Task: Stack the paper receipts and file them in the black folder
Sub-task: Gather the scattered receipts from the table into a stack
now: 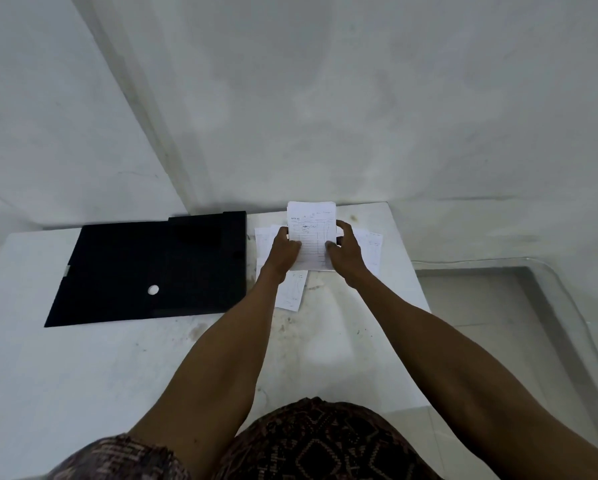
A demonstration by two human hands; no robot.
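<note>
Receipts: 1 stack [311,237] pinched btwn left grip [283,249] & right grip [346,247], right of black folder [152,271]; ~4 loose receipts [292,289] under stack on bench [83,375].

White table [325,341], surface stained. Black folder [152,271] flat at left. Loose receipts [292,292] scattered beside it.

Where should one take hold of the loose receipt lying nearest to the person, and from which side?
Grip the near end of the loose receipt, coming from the person's side. It lies flat on the table, its far end hidden beneath the left hand; only the near end is free.
</note>
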